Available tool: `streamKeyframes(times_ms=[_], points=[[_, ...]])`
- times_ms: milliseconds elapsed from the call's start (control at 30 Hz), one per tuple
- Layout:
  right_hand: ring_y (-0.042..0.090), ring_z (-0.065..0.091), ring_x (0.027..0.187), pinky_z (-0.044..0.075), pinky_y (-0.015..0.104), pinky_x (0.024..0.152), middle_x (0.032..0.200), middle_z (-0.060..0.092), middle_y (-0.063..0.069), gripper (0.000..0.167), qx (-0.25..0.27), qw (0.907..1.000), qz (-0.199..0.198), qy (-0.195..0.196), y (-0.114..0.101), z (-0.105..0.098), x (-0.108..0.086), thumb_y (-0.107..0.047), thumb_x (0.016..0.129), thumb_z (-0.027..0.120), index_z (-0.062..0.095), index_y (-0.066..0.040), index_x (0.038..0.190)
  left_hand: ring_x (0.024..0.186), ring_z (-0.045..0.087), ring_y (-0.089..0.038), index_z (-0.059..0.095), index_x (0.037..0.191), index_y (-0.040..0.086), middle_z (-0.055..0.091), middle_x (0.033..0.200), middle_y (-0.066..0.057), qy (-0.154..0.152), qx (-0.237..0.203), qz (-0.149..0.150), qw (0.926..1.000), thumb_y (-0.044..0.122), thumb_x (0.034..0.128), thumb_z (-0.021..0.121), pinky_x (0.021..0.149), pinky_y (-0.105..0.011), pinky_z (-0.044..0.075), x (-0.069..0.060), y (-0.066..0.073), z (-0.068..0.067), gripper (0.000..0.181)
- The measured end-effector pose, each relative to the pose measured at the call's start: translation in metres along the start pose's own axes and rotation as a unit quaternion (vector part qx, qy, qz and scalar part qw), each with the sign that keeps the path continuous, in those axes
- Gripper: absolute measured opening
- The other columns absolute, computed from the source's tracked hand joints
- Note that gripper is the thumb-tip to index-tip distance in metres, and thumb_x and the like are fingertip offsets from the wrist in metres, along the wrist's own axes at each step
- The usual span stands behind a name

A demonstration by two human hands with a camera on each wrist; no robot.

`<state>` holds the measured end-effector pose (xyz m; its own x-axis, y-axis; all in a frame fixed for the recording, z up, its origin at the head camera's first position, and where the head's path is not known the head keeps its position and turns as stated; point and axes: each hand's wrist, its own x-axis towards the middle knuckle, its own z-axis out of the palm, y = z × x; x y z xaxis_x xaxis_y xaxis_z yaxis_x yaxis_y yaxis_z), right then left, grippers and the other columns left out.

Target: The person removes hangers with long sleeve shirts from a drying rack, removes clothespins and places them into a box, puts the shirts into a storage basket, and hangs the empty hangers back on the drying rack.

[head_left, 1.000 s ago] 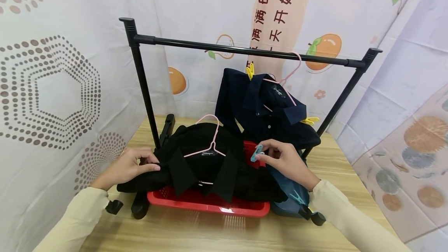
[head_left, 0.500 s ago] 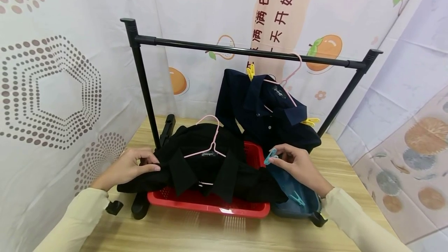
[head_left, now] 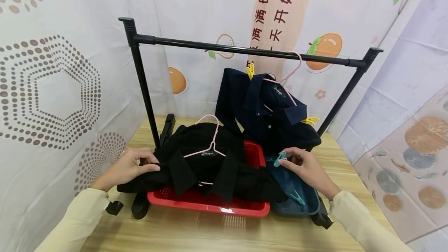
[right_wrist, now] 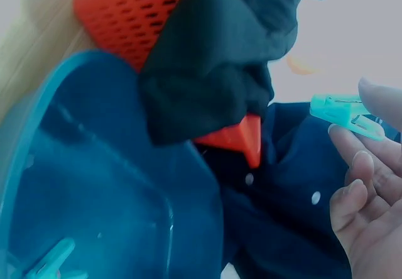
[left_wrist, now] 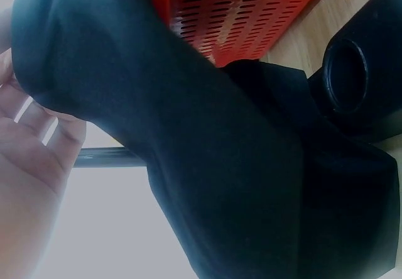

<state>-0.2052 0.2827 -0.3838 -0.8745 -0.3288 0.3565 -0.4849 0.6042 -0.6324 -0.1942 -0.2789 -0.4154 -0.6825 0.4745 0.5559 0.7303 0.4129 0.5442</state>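
Note:
A black collared shirt point(head_left: 210, 170) lies over a red basket point(head_left: 210, 206), with a pink hanger point(head_left: 214, 143) in its neck. My left hand point(head_left: 131, 166) pinches the shirt at its left end; in the left wrist view the black cloth point(left_wrist: 207, 141) hangs from the fingers. Between thumb and fingers my right hand point(head_left: 309, 168) pinches a teal clothespin point(head_left: 279, 159), held above the blue basin point(head_left: 280, 209). The right wrist view shows this clothespin point(right_wrist: 342, 110) apart from the shirt's sleeve point(right_wrist: 213, 59). Another teal clothespin point(head_left: 297, 198) lies in the basin.
A black clothes rack point(head_left: 217, 48) spans the table point(head_left: 196, 232). From its bar hangs a navy shirt point(head_left: 266, 116) on a pink hanger point(head_left: 294, 69), with yellow clothespins point(head_left: 250, 71) on it. Printed curtains point(head_left: 196, 11) stand behind and at both sides.
My right hand has moved rightward with the teal clothespin, from beside the black shirt to above the blue basin. My left hand keeps its grip on the shirt.

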Motion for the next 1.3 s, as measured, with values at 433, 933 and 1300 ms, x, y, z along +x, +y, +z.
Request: streamKeyframes(times_ms=[433,933,1300], points=[[0.012,0.05,0.064,0.041,0.026,0.056,0.072,0.057,-0.002,0.029,-0.073,0.9952,0.064,-0.01,0.036,-0.006,-0.016,-0.032,0.094,0.078,0.073,-0.009,0.11,0.065,0.055,-0.007,0.075,0.089,0.024,0.066,0.076,0.011,0.003,-0.001,0.006,1.0,-0.01,0.0748,0.085,0.058,-0.02,0.043,-0.001,-0.004,0.001,0.038],[0.004,0.047,0.056,0.042,0.025,0.053,0.073,0.061,-0.009,0.023,-0.139,0.9885,0.045,-0.039,0.069,-0.003,-0.029,-0.027,0.09,0.082,0.073,-0.008,0.101,0.065,0.055,-0.006,0.075,0.088,0.022,0.066,0.075,0.011,0.001,0.0,-0.004,1.0,-0.01,0.075,0.085,0.058,-0.02,0.043,-0.002,-0.002,0.001,0.036],[0.001,0.051,0.06,0.049,0.028,0.059,0.074,0.062,-0.011,0.027,-0.214,0.9726,0.023,-0.089,0.074,0.005,-0.028,-0.027,0.086,0.085,0.072,-0.007,0.099,0.065,0.055,-0.007,0.076,0.09,0.024,0.066,0.075,0.012,-0.001,0.005,-0.007,1.0,-0.011,0.0752,0.085,0.059,-0.02,0.044,-0.002,-0.004,0.001,0.039]])
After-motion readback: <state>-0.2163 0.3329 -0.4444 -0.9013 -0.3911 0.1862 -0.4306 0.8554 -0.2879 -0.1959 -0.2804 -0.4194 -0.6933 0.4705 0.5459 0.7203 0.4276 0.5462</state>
